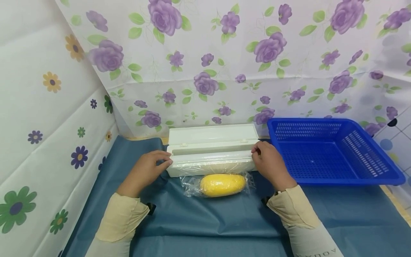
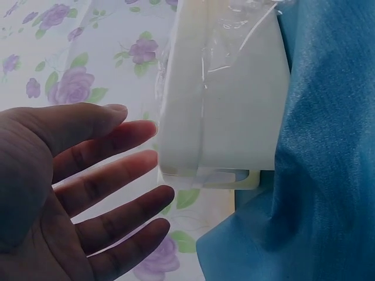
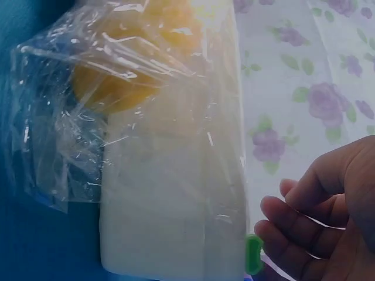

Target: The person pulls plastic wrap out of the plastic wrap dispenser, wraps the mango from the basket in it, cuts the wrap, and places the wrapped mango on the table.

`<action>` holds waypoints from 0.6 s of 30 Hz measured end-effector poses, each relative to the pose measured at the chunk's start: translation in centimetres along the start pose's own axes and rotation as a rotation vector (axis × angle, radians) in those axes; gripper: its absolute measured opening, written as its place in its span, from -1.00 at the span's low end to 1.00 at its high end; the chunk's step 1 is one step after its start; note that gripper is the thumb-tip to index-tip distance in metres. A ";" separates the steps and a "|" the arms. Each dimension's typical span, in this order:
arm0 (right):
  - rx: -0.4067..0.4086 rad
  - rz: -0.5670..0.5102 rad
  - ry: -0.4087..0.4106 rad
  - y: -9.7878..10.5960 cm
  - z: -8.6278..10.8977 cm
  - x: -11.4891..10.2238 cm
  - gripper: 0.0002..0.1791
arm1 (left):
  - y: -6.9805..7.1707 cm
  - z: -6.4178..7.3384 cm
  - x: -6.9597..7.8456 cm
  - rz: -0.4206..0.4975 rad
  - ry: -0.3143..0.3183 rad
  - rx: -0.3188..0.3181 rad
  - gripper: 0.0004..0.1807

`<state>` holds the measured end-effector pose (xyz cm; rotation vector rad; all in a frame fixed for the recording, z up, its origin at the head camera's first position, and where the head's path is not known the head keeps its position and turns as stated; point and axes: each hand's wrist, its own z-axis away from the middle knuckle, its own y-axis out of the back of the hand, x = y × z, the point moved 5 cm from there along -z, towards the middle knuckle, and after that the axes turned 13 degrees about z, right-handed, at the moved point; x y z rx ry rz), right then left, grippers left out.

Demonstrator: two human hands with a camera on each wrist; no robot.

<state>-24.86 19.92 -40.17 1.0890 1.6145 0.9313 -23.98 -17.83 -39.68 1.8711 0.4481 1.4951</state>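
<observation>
A white cling film dispenser box (image 1: 208, 170) stands near the back with its lid (image 1: 212, 134) raised. A yellow, rounded, oblong item (image 1: 223, 185), wrapped in clear film (image 1: 191, 186), lies against its front. Film also covers the box's front. At the box's left end is my left hand (image 1: 148, 170); the left wrist view shows its fingers spread and relaxed, with nothing between them. My right hand (image 1: 269, 162) is at the other end, fingers loosely bent, holding nothing visible. Close to its fingertips, a small green slider (image 3: 253, 254) sits on the box edge in the right wrist view.
A blue plastic basket (image 1: 321, 181) stands to the right of the box. A dark teal cloth (image 1: 205, 228) covers the table. Flower-printed sheeting (image 1: 205, 103) hangs behind and on the left.
</observation>
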 end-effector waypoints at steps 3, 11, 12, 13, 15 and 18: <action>0.002 -0.007 -0.001 0.4 0.1 -0.2 -0.83 | 0.3 0.0 0.3 0.001 -0.002 0.009 -0.72; 0.002 -0.022 0.036 0.9 0.0 -0.6 -0.72 | 0.4 0.1 0.7 0.017 -0.003 0.024 -0.77; 0.004 -0.022 0.041 1.0 0.0 -0.7 -0.70 | 0.4 0.1 0.8 0.022 -0.002 0.023 -0.78; 0.007 -0.026 0.044 1.0 0.0 -0.9 -0.69 | 0.3 0.2 0.9 0.021 -0.002 0.020 -0.77; 0.009 -0.035 0.050 1.1 -0.1 -1.3 -0.67 | 0.3 0.3 1.2 0.012 0.004 0.017 -0.74; 0.010 -0.045 0.054 1.3 -0.2 -1.8 -0.63 | 0.3 0.5 1.9 -0.012 0.009 0.011 -0.65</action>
